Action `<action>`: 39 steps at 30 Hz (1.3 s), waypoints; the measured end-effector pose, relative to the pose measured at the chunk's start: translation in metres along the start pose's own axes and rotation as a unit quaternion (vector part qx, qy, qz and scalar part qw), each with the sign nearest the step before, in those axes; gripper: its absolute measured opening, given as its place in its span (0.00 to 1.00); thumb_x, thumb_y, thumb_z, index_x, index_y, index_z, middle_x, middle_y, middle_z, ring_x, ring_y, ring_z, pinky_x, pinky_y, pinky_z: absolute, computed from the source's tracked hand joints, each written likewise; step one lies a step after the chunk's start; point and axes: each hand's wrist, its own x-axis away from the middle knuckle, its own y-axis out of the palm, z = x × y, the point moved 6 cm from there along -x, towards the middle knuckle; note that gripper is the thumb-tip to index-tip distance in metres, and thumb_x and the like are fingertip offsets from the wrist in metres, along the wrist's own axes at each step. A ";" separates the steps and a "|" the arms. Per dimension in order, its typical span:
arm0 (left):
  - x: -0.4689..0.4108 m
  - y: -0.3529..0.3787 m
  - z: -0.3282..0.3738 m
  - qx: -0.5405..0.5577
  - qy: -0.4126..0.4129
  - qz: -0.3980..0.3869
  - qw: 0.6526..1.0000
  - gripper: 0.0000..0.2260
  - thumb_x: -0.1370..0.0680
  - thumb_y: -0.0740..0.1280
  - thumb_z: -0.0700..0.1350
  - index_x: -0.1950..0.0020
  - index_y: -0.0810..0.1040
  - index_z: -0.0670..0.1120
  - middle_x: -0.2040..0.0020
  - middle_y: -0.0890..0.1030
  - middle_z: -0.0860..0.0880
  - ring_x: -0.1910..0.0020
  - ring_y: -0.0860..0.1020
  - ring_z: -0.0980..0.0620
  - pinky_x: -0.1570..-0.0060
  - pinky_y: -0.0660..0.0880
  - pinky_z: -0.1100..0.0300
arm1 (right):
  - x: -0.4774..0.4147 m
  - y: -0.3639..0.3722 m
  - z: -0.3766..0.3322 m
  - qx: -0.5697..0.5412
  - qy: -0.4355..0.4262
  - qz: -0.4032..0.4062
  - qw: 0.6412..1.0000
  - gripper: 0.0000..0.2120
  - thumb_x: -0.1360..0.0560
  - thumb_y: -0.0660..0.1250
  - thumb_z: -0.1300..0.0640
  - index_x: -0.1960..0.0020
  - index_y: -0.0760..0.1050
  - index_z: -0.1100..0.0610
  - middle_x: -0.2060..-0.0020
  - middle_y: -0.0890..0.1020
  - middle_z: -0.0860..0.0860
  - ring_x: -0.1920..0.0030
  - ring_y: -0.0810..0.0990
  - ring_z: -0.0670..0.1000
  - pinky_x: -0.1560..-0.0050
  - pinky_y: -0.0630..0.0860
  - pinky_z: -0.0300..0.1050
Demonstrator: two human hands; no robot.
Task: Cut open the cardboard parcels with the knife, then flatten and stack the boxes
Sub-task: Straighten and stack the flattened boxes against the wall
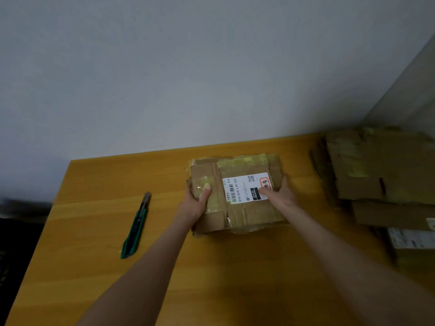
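Centrally on the wooden table (94, 180), flattened box (244, 215) with white label (242, 187), left hand (196, 203) gripping its left edge, right hand (280, 196) gripping its right edge, thumbs on top, green knife (136, 227) apart at left, stack of flattened boxes (376, 170) far right, labelled parcel (412, 250) near right, open tabletop on the near side.

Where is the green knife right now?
In the head view, the green knife lies on the wooden table, left of the cardboard box that the left hand and right hand grip. Neither hand touches it.
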 end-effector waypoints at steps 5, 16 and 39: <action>0.049 -0.004 0.047 -0.306 0.253 0.211 0.893 0.37 0.22 0.52 0.67 0.21 0.53 0.45 0.24 0.60 0.38 0.27 0.62 0.38 0.30 0.61 0.43 | 0.029 0.003 -0.036 0.324 -0.213 0.112 0.915 0.35 0.20 0.59 0.46 0.22 0.41 0.43 0.22 0.42 0.54 0.23 0.43 0.59 0.25 0.47 0.57; 0.048 0.068 0.017 -0.584 0.259 0.061 0.767 0.43 0.18 0.59 0.48 0.31 0.19 0.49 0.33 0.20 0.38 0.32 0.23 0.38 0.30 0.33 0.37 | 0.038 0.052 0.007 0.563 -0.338 -0.017 0.754 0.59 0.31 0.73 0.40 0.26 0.25 0.44 0.30 0.23 0.53 0.29 0.24 0.58 0.30 0.30 0.66; -0.015 0.140 0.133 -0.586 0.287 0.088 0.753 0.44 0.20 0.64 0.46 0.25 0.28 0.49 0.24 0.31 0.37 0.25 0.33 0.37 0.27 0.41 0.36 | -0.072 -0.041 -0.025 0.558 -0.288 0.041 0.777 0.55 0.28 0.73 0.50 0.24 0.29 0.43 0.24 0.30 0.50 0.25 0.30 0.58 0.27 0.39 0.64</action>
